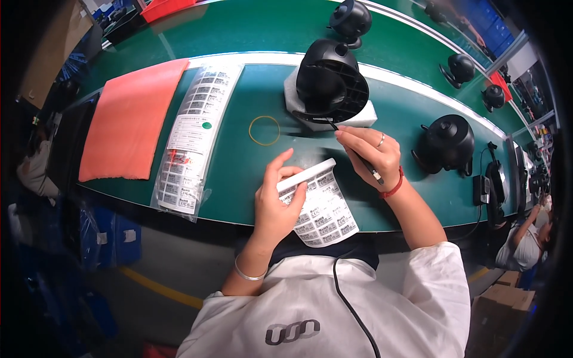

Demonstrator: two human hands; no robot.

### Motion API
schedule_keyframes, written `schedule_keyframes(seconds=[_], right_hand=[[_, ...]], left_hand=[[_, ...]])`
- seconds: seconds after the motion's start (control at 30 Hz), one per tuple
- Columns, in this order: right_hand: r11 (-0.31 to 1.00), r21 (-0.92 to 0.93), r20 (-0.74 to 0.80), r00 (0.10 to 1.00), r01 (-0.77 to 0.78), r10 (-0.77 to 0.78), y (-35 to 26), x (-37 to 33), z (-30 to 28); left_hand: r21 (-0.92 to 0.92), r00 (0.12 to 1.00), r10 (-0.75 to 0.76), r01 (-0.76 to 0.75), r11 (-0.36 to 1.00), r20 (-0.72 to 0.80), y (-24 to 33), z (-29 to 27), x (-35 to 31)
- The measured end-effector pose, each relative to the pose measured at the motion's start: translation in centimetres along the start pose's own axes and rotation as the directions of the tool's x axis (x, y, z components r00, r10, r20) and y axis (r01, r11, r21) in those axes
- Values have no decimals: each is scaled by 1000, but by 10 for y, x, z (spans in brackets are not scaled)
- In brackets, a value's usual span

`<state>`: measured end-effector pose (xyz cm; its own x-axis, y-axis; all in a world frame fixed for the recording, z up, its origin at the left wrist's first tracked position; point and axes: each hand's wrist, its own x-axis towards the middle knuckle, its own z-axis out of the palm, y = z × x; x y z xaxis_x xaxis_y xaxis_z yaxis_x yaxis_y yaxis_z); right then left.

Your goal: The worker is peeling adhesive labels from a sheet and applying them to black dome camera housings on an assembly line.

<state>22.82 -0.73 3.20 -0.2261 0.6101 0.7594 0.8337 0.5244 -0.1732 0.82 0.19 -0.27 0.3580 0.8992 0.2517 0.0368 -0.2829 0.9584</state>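
Note:
My left hand [279, 200] grips a partly rolled sheet of labels [325, 209], thumb in front and fingers behind its rolled top edge. The sheet hangs over the table's near edge. In my right hand [376, 152] is a slim dark tool that looks like tweezers [332, 125], pinched between thumb and fingers. Its tip is at the lower rim of a black round device housing [322, 89], where a small pale strip shows. The housing lies tilted on a white foam block [365, 114], its ribbed underside facing me.
A yellow rubber band [264, 130] lies left of the housing. Further left are a bagged stack of label sheets [194, 140] and a pink foam sheet [132, 122]. Another black device [444, 143] stands right, beside a power adapter [481, 190]. More devices [350, 19] sit on the green conveyor [250, 30].

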Motion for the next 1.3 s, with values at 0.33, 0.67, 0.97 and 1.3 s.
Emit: schedule_keyframes(seconds=[0.33, 0.67, 0.97, 1.3], right_hand=[[1000, 5, -21, 1000, 16, -16, 6, 0, 6], [921, 253, -21, 950, -297, 312, 5, -6, 11], [427, 651, 198, 683, -628, 703, 5, -12, 4], [990, 90, -1, 995, -104, 104, -7, 12, 21]], left_hand=[[-24, 1000, 8, -8, 1000, 14, 1, -1, 1], [-25, 1000, -4, 4, 1000, 15, 1, -1, 1], [-17, 1000, 12, -12, 1000, 5, -1, -1, 0], [-7, 999, 46, -46, 999, 6, -2, -2, 0]])
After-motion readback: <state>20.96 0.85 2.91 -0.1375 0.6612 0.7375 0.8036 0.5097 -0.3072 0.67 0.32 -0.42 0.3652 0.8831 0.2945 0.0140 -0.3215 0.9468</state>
